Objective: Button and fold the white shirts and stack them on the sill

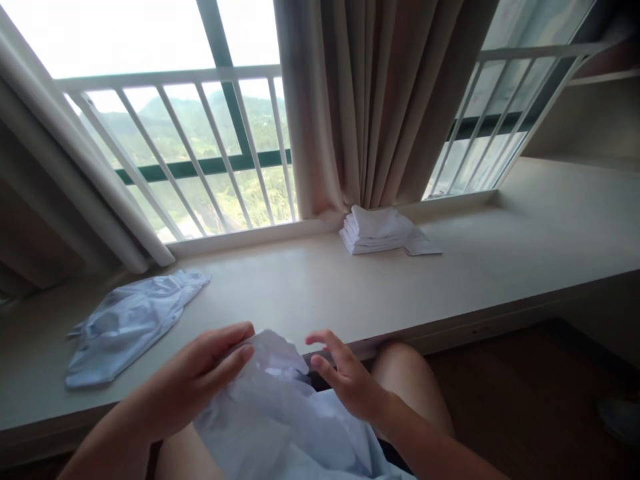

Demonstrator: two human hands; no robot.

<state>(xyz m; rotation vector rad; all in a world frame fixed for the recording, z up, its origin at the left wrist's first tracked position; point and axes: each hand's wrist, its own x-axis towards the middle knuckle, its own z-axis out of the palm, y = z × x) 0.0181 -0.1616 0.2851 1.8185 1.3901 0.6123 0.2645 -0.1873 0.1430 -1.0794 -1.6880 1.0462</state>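
Observation:
A thin white cloth hangs over my lap, its upper edge raised near the front of the ledge. My left hand pinches that edge between thumb and fingers. Just right of the cloth is my right hand, its thumb and fingers apart and nothing between them. On the ledge at the left lies a loosely spread white cloth. Against the curtain stands a neat stack of folded white cloths, with one folded piece sticking out at its right.
The pale ledge runs along a window with a white railing. A beige curtain hangs behind the stack, another curtain at the left. My bare knee is close to the ledge's front edge. Dark floor shows at lower right.

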